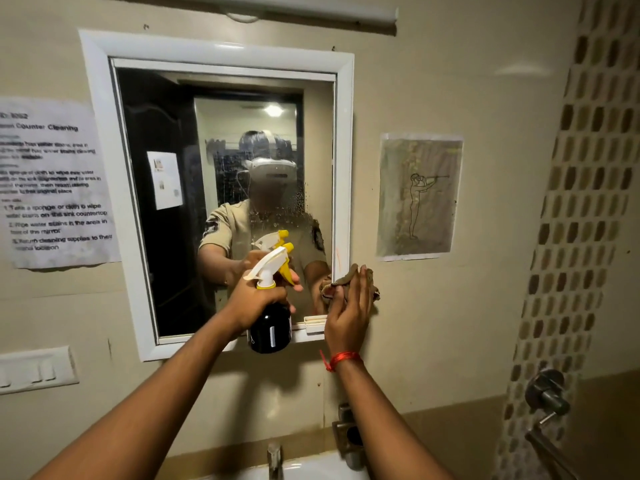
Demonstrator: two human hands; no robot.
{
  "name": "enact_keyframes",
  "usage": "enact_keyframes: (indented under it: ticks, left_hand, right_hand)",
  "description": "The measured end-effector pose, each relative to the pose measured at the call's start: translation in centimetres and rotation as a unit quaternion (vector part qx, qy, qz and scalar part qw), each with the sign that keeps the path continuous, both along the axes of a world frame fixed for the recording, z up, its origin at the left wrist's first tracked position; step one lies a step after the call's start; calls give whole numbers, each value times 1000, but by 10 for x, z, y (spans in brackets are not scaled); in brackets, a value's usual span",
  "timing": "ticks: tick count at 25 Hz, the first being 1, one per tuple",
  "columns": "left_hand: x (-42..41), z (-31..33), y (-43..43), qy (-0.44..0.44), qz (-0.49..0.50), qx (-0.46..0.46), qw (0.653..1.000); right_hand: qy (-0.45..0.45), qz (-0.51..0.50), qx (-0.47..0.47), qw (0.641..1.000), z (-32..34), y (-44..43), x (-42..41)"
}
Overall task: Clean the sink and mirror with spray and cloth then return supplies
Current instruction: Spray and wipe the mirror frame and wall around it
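Observation:
A white-framed mirror (166,133) hangs on the wall ahead, with spray droplets and smears on its right half. My left hand (254,299) grips a black spray bottle (270,329) with a white and yellow trigger head, nozzle pointed at the glass near the mirror's lower right. My right hand (348,317) presses a brown cloth (346,280) against the mirror's lower right corner and frame. The white sink (311,471) shows only as a strip at the bottom edge.
A metal tap (275,459) rises above the sink. A printed instruction sheet (52,181) is taped left of the mirror, a drawing (419,195) to its right. A switch plate (34,368) sits low left; a wall valve (547,396) low right. A small white tray (315,322) rests on the mirror ledge.

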State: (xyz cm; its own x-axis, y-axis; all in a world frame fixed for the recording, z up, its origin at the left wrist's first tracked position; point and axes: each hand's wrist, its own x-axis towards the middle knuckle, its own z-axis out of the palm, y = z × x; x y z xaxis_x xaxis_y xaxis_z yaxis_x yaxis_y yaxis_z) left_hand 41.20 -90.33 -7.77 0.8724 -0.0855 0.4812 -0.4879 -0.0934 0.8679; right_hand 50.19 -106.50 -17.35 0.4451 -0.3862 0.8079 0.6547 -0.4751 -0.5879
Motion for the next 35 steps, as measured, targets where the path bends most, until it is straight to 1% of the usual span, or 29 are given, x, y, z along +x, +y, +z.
enact_keyframes:
  ticks: [3, 6, 10, 12, 14, 16, 18, 20, 22, 24, 26, 29, 31, 32, 33, 34, 35]
  left_hand:
    - [2, 10, 8, -29, -5, 9, 1000]
    - [0, 31, 13, -56, -10, 22, 998]
    - [-4, 47, 11, -73, -3, 27, 997]
    - [-5, 53, 10, -74, 0, 30, 997]
    - [-4, 58, 10, -75, 1, 26, 997]
    - [-1, 59, 11, -71, -2, 18, 997]
    - [3, 53, 12, -65, 6, 11, 998]
    - [6, 41, 10, -57, 3, 1, 998]
    - [2, 26, 3, -47, -2, -7, 999]
    - [-4, 12, -4, -29, -4, -14, 999]
    - [-10, 3, -8, -14, -3, -22, 1000]
    - [-16, -5, -13, 0, -1, -25, 1000]
    - [-20, -12, -17, 5, 2, -18, 1000]
    - [-20, -15, -19, 9, 3, -13, 1000]
    - [-21, -20, -19, 13, 4, -11, 1000]
    - [-21, -24, -19, 18, 10, -12, 1000]
    - [-23, -27, -18, 23, 16, -12, 1000]
  right_hand:
    - [-53, -11, -23, 998, 70, 0, 9]
    - [-83, -34, -39, 995, 181, 2, 16]
    - [-83, -35, -31, 995, 324, 5, 24]
    - [-83, -25, -25, 996, 372, 4, 26]
    - [-84, -15, -25, 996, 389, 4, 27]
    - [-89, 1, -13, 996, 375, 4, 30]
    - [-106, 15, 2, 994, 339, 2, 30]
    - [-121, 31, 10, 992, 284, -1, 26]
    - [-108, 37, 8, 993, 209, -4, 18]
    - [-63, 43, -11, 997, 121, -8, 12]
    - [5, 51, -50, 997, 36, -18, 6]
    - [82, 49, -95, 991, -63, -33, -9]
    - [109, 2, -106, 988, -96, -38, -23]
    - [106, -31, -108, 988, -98, -38, -25]
    - [93, -49, -112, 988, -92, -34, -27]
    - [69, -55, -135, 987, -81, -29, -28]
    - [43, -63, -183, 980, -70, -24, -29]
